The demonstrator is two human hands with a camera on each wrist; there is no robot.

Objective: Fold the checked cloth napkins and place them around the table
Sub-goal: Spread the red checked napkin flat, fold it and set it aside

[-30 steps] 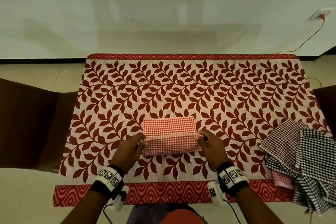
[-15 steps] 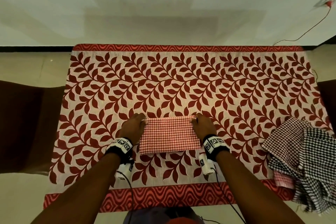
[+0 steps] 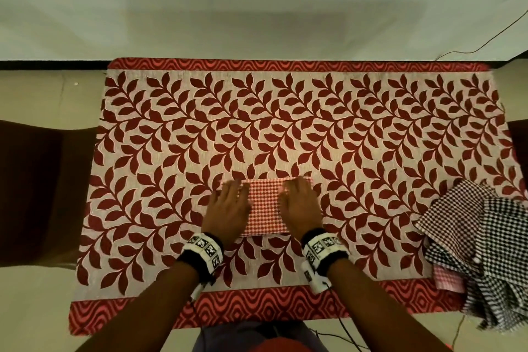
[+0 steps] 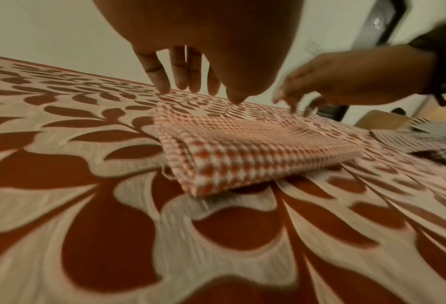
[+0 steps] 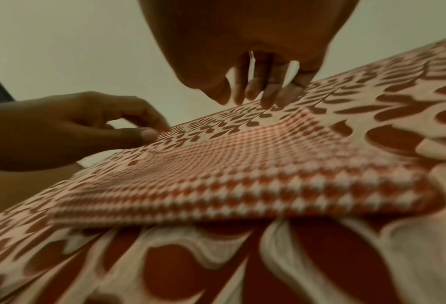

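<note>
Folded red-and-white checked cloth napkin lying flat on the cream tablecloth with dark red leaf print, at about 6 o'clock from the table's middle, near the front edge. Seen from the wrist views as a thick, layered rectangle with the folded edge toward the camera.

Left hand palm-down over the napkin's 9 o'clock end, fingers straight and slightly spread, tips reaching down to the far edge of the cloth; gripping nothing, thumb not curled round the fabric. Right hand palm-down over the 3 o'clock end, fingers likewise extended, tips down at the far edge near the corner. Whether the fingertips truly press the cloth or stand just above it, hard to tell through the blur. Middle strip of the napkin bare between the two hands.

At 3 to 4 o'clock, at the table's right edge, a loose heap of black-and-white checked cloths, partly hanging over the side, with a corner of pink checked cloth peeking from beneath. Well apart from the folded napkin.

Brown chair backs at 9 o'clock and at 3 o'clock beside the table. Thin cable along the floor at 1 o'clock, by the pale wall.
</note>
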